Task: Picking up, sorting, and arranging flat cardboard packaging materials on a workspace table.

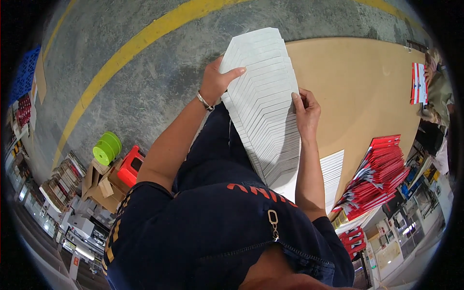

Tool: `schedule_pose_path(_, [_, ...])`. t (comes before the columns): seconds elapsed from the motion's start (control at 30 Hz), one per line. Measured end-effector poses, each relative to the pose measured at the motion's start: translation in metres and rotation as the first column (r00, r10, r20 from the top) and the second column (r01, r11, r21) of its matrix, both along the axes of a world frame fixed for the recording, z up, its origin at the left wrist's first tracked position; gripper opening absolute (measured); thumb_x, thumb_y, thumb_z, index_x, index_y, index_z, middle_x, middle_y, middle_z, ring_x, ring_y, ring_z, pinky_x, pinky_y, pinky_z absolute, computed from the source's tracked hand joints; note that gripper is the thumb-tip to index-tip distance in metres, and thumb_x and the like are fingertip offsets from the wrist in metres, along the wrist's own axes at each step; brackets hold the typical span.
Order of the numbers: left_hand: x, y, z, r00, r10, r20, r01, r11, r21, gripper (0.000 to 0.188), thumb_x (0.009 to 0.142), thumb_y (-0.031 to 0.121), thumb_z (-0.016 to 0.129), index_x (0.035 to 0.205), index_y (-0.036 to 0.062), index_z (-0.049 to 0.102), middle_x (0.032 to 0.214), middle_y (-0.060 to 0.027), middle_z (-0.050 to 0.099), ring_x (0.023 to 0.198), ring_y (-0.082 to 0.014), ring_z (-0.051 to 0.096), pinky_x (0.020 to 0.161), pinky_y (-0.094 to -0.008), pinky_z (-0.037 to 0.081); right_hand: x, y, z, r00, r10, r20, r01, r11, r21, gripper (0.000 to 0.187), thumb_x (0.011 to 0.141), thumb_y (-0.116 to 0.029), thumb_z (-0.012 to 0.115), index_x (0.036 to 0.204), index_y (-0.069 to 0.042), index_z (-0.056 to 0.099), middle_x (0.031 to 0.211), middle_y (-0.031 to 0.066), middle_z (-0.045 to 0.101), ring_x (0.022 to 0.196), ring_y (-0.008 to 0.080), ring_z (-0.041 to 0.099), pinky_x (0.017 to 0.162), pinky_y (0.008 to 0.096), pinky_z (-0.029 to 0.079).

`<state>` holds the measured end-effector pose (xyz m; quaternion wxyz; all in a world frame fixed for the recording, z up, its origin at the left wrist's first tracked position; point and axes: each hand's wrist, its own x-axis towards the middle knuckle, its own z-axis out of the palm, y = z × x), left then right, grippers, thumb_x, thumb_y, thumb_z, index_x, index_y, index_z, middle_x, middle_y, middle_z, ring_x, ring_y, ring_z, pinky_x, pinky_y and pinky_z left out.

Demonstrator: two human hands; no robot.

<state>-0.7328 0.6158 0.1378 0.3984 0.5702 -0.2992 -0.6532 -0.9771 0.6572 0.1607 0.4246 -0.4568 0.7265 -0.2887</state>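
Observation:
A long fanned stack of white paper sheets (263,92) lies across my lap and over the near-left part of the tan table, its sheets overlapping in steps. My left hand (217,79) grips the stack's left edge near the far end, thumb on top and the other fingers hidden beneath. On the right edge, about midway along, my right hand (307,112) holds the stack with its thumb on top and the fingers curled at the side. Beside my right forearm, another fanned stack of white sheets (332,169) rests on the table.
The tan table (353,87) bears a large heap of red and white folded pieces (379,174) at right. Another person (440,94) is at the far right near a red-and-white piece (418,83). Left on the floor are a green basket (107,148), red stool (130,166) and cardboard box (104,188).

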Motion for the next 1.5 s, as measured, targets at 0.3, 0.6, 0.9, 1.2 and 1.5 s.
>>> schedule_pose_path(0.3, [0.003, 0.015, -0.024, 1.000, -0.008, 0.002, 0.007, 0.998, 0.067, 0.041, 0.072, 0.011, 0.073, 0.108, -0.0034, 0.059, 0.097, -0.0108, 0.066, 0.085, -0.0164, 0.063, 0.075, -0.0281, 0.049, -0.017, 0.003, -0.008, 0.978, -0.063, 0.197, 0.042, 0.993, 0.110, 0.012, 0.085, -0.014, 0.065, 0.087, -0.001, 0.064, 0.067, -0.0064, 0.052, 0.059, 0.0018, 0.041, 0.053, 0.0169, 0.034])
schedule_pose_path(0.6, [0.000, 0.015, -0.018, 0.998, 0.033, -0.055, -0.029, 0.997, 0.072, 0.035, 0.073, 0.006, 0.071, 0.105, -0.0037, 0.060, 0.096, -0.0100, 0.066, 0.083, -0.0149, 0.063, 0.074, -0.0277, 0.050, -0.016, 0.004, -0.009, 0.969, -0.081, 0.232, 0.061, 0.994, 0.090, 0.011, 0.085, -0.012, 0.065, 0.083, -0.002, 0.063, 0.065, -0.0069, 0.051, 0.058, 0.0017, 0.041, 0.052, 0.0171, 0.032])
schedule_pose_path(0.9, [0.007, 0.012, -0.019, 0.987, -0.004, -0.158, 0.020, 0.995, 0.098, 0.044, 0.071, 0.009, 0.075, 0.110, -0.0028, 0.057, 0.101, -0.0114, 0.065, 0.087, -0.0160, 0.063, 0.077, -0.0287, 0.049, -0.015, 0.007, -0.008, 0.969, -0.133, 0.209, 0.110, 0.987, 0.117, 0.012, 0.084, -0.012, 0.066, 0.086, -0.001, 0.064, 0.068, -0.0051, 0.055, 0.058, 0.0020, 0.044, 0.051, 0.0175, 0.034])
schedule_pose_path(1.2, [-0.005, 0.036, -0.021, 0.990, -0.117, 0.082, 0.110, 0.990, 0.087, 0.041, 0.068, 0.014, 0.077, 0.102, -0.0038, 0.062, 0.094, -0.0126, 0.067, 0.082, -0.0172, 0.065, 0.072, -0.0287, 0.050, -0.028, 0.020, 0.001, 0.982, -0.086, 0.169, 0.057, 0.985, 0.165, 0.013, 0.084, -0.013, 0.067, 0.086, 0.000, 0.064, 0.073, -0.0032, 0.057, 0.067, 0.0046, 0.050, 0.064, 0.0182, 0.041])
schedule_pose_path(1.5, [-0.009, 0.037, -0.027, 0.995, -0.062, 0.084, 0.052, 0.992, 0.114, 0.037, 0.068, 0.012, 0.075, 0.099, -0.0046, 0.062, 0.091, -0.0127, 0.068, 0.079, -0.0175, 0.065, 0.070, -0.0297, 0.050, -0.034, 0.027, -0.006, 0.970, -0.093, 0.222, 0.050, 0.980, 0.191, 0.011, 0.084, -0.010, 0.065, 0.080, -0.001, 0.062, 0.067, -0.0054, 0.052, 0.061, 0.0032, 0.044, 0.056, 0.0183, 0.036])
